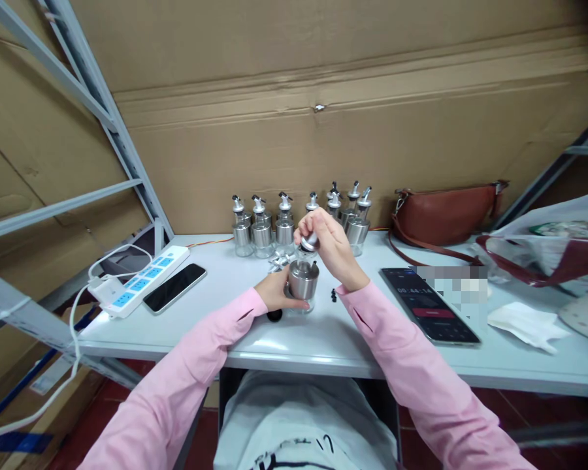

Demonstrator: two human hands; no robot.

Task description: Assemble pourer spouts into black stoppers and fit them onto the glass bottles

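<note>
An oil bottle (304,282) of clear glass with a steel sleeve stands upright near the middle of the table. My left hand (274,291) is wrapped round its side. Over its neck, the fingers of my right hand (334,249) close on a silver pourer cap (309,242); whether the cap is seated on the neck I cannot tell. Several small silver parts (278,262) lie behind my left hand. A round black piece (274,316) is beside the bottle's base, and small black pieces (334,296) lie to its right.
Several similar bottles (261,228) with spouts stand in a row along the cardboard wall (274,150). On the left are a power strip (147,281) and a phone (175,288). A larger phone (428,307), a brown bag (445,219) and white tissue (526,325) lie right.
</note>
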